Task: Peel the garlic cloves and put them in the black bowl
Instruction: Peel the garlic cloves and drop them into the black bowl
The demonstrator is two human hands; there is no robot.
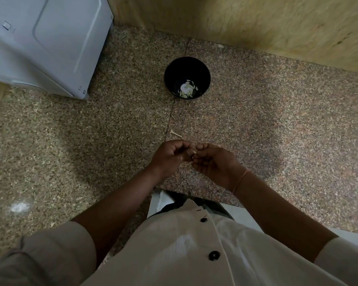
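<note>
Well on the viewer's side of the black bowl, 2 bare hands meet above a speckled granite counter. The left hand and the right hand both have curled fingers. Their fingertips come together to pinch 1 small pale garlic clove, which is mostly hidden between them. Whether skin is on it cannot be told.

The black bowl stands on the counter, well beyond the hands, and pale peeled cloves lie in its bottom. Between the bowl and the hands, closer to the hands, a small pale stem scrap lies on the counter. Far to the left of the bowl sits a white appliance. Behind the bowl rises a tan wall.

A thin pink thread circles the right wrist. A white shirt with 2 black buttons fills the edge farthest from the bowl.
</note>
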